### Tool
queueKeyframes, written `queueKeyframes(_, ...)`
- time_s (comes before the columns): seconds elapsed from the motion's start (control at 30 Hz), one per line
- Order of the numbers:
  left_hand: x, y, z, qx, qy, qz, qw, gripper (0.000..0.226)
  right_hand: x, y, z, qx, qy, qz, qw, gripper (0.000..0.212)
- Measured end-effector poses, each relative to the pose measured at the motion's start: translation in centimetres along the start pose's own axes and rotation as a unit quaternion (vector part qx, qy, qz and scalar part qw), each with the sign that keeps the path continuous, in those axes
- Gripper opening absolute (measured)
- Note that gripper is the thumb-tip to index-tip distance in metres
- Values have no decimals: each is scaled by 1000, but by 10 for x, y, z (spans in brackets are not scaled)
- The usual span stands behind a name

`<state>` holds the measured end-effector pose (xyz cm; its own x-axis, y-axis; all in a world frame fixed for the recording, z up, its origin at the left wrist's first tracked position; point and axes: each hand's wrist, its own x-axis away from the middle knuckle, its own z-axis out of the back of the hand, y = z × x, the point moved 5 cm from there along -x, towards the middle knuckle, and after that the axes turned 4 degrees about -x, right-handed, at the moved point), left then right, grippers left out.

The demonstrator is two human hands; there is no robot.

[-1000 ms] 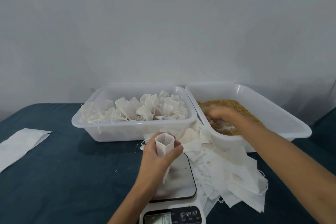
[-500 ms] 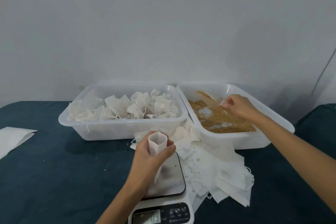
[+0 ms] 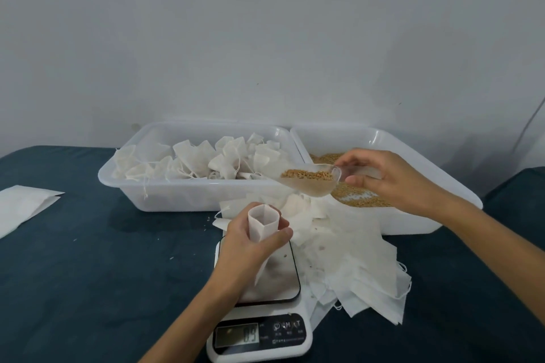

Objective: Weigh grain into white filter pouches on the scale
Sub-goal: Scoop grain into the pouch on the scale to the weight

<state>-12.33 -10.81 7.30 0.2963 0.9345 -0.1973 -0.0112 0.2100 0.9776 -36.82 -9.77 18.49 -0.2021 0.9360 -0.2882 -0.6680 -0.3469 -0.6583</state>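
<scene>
Holding open pouch (image 3: 263, 222) upright on scale (image 3: 267, 280), left hand (image 3: 250, 247) wrapped round it. Right hand (image 3: 386, 178) pinches loaded scoop (image 3: 309, 181) handle; scoop up-right of pouch mouth, tip toward it. Pour likely next.

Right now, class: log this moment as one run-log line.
left hand: holds open pouch over scale | right hand: holds scoop of grain, above pouch | pour: not started

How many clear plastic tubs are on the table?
2. The left tub sits at the back behind the scale and holds tied pouches; the right tub touches its side and holds grain. None seem hidden.
</scene>
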Motion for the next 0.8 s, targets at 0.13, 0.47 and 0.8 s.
queueKeyframes(0.13,0,-2,0,6,-3,4,1000,31,2,-19,0,125,-9,45,991,24)
queueKeyframes(0.47,-1,-7,-1,13,-9,7,1000,24,-6,-32,4,289,16,116,950,33)
queueKeyframes(0.8,-2,-9,0,31,-14,20,999,29,-6,-49,2,343,26,135,929,30)
